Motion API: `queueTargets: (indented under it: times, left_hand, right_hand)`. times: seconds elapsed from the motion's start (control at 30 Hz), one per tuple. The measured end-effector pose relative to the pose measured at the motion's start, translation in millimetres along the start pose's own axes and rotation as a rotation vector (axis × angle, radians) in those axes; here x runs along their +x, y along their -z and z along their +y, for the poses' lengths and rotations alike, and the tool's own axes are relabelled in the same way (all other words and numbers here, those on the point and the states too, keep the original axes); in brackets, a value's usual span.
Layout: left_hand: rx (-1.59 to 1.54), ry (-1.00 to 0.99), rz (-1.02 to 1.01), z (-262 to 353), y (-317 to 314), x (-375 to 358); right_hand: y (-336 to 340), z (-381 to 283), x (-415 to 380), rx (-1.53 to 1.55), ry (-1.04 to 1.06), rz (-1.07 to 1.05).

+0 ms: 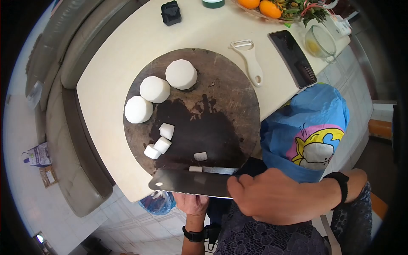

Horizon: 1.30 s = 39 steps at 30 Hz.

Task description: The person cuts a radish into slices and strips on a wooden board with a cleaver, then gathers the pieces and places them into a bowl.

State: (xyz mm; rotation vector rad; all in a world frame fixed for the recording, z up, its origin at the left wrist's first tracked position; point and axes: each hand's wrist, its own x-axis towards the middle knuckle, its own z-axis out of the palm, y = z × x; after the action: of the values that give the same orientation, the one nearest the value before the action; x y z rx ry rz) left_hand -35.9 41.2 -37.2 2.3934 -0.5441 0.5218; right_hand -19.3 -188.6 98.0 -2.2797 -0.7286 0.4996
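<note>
My right hand (272, 196) is closed round the handle end of a cleaver (187, 182), whose broad blade points left across the near edge of a round wooden chopping board (238, 106). Just under the blade is my left hand (191, 203); the cleaver hides most of its fingers. Three thick white peeled radish pieces (181, 74) stand at the board's upper left. Three smaller white chunks (162, 145) lie below them. Near the blade lies a small white piece (200, 156), with another white bit (195, 169) partly covered by the cleaver. A dark wet patch spreads over the board's middle.
On the pale table (114, 72) are a white peeler (250, 63), a phone (293, 58), a glass bowl (319, 43), a fruit basket with oranges (270, 8) and a black object (171, 12). A blue cartoon-printed cloth (304, 123) is at right; a sofa (70, 140) stands left.
</note>
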Motion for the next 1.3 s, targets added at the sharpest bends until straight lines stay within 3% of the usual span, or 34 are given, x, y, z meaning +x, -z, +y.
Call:
queueTargets:
  times: [0.43, 0.6, 0.7, 1.3]
  left_hand:
    - [-0.061, -0.052, 0.046, 0, -2, 12]
    - [-0.036, -0.078, 0.064, 6, -3, 14]
    - [-0.066, -0.069, 0.067, 11, -3, 19]
    - [0.008, -0.041, 0.023, -7, -4, -5]
  right_hand:
    - [-20, 3, 21, -0.109, 0.020, 0.110]
    - [-8, 5, -3, -0.076, -0.141, -0.037]
    - [-5, 5, -15, -0.092, -0.174, -0.018]
    - [-7, -13, -30, -0.151, -0.146, -0.022]
